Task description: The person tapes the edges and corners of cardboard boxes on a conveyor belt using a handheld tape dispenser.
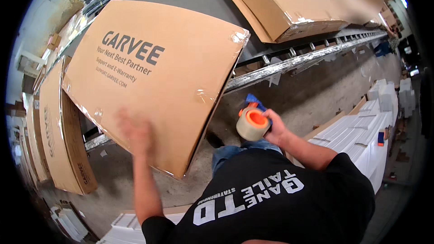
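My right hand [276, 128] grips a packing tape dispenser, with its fingers around the blue handle. The dispenser carries a wide roll of clear tape [249, 129] on an orange hub, and hangs in front of my legs. My left hand [135, 129], blurred by motion, is over the lower part of a large flat cardboard box [176, 77]. Its fingers look spread, with nothing in them; whether they touch the cardboard I cannot tell. The box lies tilted across the conveyor, its near corner jutting toward me. Clear tape shows at its edges and corners.
Another cardboard box [298, 4] with a raised flap sits farther along the conveyor, which has a worn metal rail [289, 65]. Several boxes [63, 131] lean at the left. White flat panels [352, 131] are stacked at the right. Another person [393, 40] is at the far right.
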The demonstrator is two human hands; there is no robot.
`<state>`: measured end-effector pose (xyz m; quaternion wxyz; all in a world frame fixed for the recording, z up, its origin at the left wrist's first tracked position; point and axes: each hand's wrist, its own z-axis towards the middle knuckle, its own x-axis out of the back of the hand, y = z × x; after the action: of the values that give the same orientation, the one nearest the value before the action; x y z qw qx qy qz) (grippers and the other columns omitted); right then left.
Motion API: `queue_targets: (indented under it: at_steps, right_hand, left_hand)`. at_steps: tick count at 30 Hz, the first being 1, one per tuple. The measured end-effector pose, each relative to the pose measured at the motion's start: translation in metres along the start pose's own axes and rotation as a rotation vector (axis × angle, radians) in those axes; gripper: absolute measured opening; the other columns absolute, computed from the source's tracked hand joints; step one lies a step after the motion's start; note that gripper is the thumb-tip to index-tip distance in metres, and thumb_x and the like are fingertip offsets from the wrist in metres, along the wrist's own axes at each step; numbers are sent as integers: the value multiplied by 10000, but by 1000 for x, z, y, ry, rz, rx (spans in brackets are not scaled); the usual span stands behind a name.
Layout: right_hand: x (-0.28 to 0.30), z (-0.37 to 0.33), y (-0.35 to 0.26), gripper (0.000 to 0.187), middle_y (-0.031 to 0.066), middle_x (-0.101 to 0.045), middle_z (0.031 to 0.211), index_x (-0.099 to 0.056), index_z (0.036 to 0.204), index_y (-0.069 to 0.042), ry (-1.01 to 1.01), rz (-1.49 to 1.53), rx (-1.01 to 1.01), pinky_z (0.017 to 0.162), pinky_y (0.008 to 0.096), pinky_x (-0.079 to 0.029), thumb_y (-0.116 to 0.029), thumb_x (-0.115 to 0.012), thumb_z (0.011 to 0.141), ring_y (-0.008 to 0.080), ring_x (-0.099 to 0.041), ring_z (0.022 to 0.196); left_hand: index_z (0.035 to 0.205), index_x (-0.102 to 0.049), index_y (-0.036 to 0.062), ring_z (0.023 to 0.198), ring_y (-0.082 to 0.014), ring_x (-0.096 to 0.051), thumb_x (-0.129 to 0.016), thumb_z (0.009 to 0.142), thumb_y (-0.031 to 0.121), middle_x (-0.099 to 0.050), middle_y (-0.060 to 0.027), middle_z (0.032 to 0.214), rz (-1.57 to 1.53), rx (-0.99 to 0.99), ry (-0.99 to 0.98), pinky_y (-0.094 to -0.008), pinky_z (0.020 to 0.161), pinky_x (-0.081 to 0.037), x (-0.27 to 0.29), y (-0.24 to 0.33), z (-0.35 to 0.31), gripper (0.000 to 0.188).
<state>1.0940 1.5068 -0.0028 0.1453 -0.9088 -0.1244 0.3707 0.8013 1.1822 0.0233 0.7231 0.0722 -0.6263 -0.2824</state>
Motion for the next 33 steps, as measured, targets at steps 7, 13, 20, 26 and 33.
queue_targets:
  at_steps: [7,13,20,26,33]
  right_hand:
    - [-17,9,-134,564,98,-642,1122,-593,1328,-21,-18,-1113,379,928,347,-520,-224,-642,805,243,-651,1041]
    - [-134,24,-216,426,83,-611,1241,-724,1138,-146,-204,-2377,948,937,395,-515,-325,-684,754,311,-641,1077]
    - [-188,104,-212,408,102,-628,1165,-730,1126,-164,-228,-2305,813,878,422,-529,-348,-656,770,334,-648,1001]
    - [-60,79,-217,430,86,-603,1094,-730,1104,-224,-356,-2388,713,876,443,-542,-380,-699,705,319,-668,962]
    - [-64,158,-145,355,133,-627,1128,-739,1016,-106,-239,-2713,728,830,452,-562,-315,-705,732,345,-650,989]
  left_hand:
    - [1546,-272,26,1486,-357,-253,-715,808,566,-290,-154,1603,321,-403,-260,-569,1191,-199,-71,161,-71,1017]
    - [1539,-299,36,1502,-358,-228,-701,805,575,-274,-147,1620,417,-226,-208,-598,1182,-199,-88,171,-49,996]
    - [1532,-319,46,1483,-367,-275,-693,804,595,-296,-158,1607,361,-225,-129,-611,1175,-212,-100,172,-51,985]
    - [1509,-352,34,1475,-389,-271,-668,837,572,-321,-172,1587,384,-236,-122,-610,1174,-216,-91,171,-54,917]
    - [1507,-351,32,1482,-391,-260,-682,834,564,-328,-176,1584,341,-244,-116,-582,1195,-191,-98,170,-49,920]
